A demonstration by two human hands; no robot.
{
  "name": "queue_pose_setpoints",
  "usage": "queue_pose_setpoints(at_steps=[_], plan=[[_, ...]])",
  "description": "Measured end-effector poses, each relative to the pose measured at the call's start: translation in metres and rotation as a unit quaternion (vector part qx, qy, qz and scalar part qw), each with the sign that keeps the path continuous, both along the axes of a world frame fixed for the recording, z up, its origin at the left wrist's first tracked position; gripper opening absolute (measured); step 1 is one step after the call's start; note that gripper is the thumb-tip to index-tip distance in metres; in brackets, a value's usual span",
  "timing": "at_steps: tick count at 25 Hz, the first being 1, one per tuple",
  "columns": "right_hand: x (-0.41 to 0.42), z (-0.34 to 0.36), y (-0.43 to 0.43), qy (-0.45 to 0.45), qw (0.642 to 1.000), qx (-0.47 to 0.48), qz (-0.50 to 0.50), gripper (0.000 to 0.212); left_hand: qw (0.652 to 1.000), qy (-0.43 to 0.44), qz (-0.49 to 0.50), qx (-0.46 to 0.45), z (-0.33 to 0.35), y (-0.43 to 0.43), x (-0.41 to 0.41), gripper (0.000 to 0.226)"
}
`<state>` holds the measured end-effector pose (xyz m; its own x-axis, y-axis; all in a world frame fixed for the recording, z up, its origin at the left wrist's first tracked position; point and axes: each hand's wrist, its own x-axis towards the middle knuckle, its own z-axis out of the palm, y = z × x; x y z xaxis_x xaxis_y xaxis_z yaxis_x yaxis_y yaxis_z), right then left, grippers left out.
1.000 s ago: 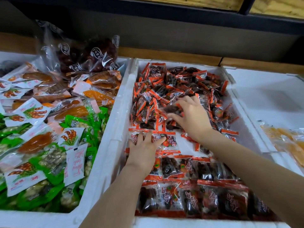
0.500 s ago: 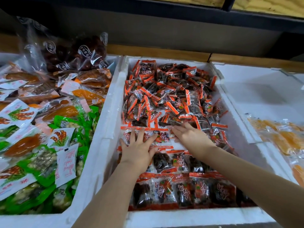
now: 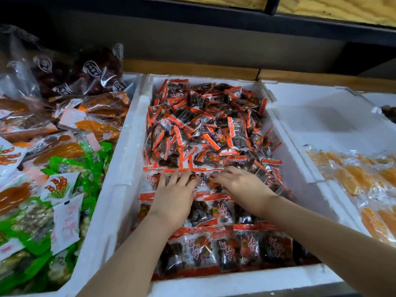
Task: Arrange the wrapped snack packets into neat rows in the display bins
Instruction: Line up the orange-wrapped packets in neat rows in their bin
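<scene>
Head view: the left hand [image 3: 174,198] lies flat with its fingers straight and spread, pressing on a row of orange-edged clear plastic snack packets [image 3: 202,180] midway along the white foam bin [image 3: 128,151]. Just beside it, the right hand [image 3: 242,185] sets bent fingers on a packet of the same row; whether it grips cannot be told. Neat rows [image 3: 248,247] lie toward the bin's near edge, and a loose heap [image 3: 203,125] fills its far half.
</scene>
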<state>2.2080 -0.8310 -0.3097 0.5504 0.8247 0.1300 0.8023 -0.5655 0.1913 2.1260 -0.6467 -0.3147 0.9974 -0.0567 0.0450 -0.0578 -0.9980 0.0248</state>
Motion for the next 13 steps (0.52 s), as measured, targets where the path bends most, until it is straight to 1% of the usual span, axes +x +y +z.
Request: queue_pose_setpoints(at_steps=[1,3,5,6,7,9,13], plan=[[0.001,0.002,-0.005,-0.019,1.000,0.022,-0.001,0.057,1.000,-0.013,-0.008,0.010,0.003,-0.002,0.002,0.044],[-0.002,0.013,-0.017,-0.013,0.997,0.070,-0.042,0.063,0.997,-0.038,-0.060,0.003,0.008,-0.010,0.008,0.044],[-0.003,0.019,-0.032,0.033,0.982,0.131,-0.132,0.072,0.991,-0.022,-0.128,-0.018,0.010,-0.019,0.015,0.047],[-0.003,0.020,-0.039,0.063,0.973,0.133,-0.176,0.077,0.989,-0.003,-0.150,-0.013,0.010,-0.023,0.018,0.048],[-0.003,0.020,-0.045,0.085,0.966,0.111,-0.217,0.082,0.987,0.014,-0.157,-0.008,0.008,-0.027,0.021,0.047],[-0.002,0.021,-0.054,0.109,0.956,0.091,-0.256,0.089,0.989,0.023,-0.143,-0.016,0.004,-0.030,0.026,0.045],[0.000,0.032,-0.061,0.158,0.941,0.124,-0.272,0.091,0.990,0.005,-0.130,-0.052,0.000,-0.031,0.028,0.043]])
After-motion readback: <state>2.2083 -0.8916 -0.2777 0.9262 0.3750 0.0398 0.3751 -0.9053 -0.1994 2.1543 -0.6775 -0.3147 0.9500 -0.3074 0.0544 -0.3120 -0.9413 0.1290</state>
